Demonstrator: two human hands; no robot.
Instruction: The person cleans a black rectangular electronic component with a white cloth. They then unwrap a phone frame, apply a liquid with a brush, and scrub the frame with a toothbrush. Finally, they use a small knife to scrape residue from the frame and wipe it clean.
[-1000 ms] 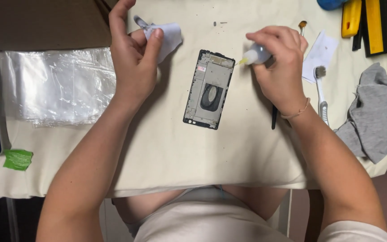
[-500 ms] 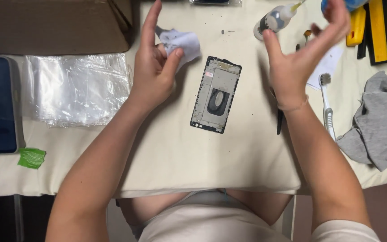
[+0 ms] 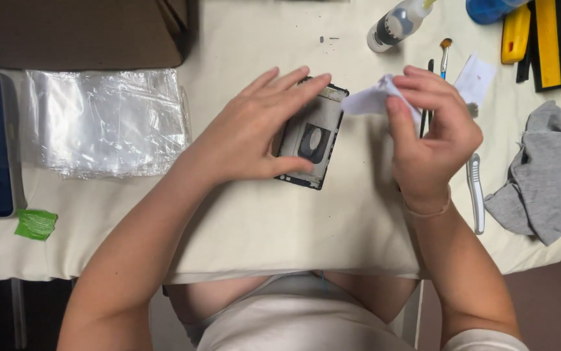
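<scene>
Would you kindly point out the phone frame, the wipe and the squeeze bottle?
phone frame (image 3: 313,140): head view, dark oval at its centre.
wipe (image 3: 368,101): head view, free corner left of the right hand.
squeeze bottle (image 3: 394,25): head view, its body.

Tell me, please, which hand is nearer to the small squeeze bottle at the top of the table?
Right. The right hand, pinching a white wipe, sits just below the squeeze bottle; the left hand rests on the phone frame, farther left.

Left hand (image 3: 254,133) hides phone frame (image 3: 316,140) left edge; toothbrush (image 3: 475,192) head behind right hand (image 3: 430,140).
</scene>
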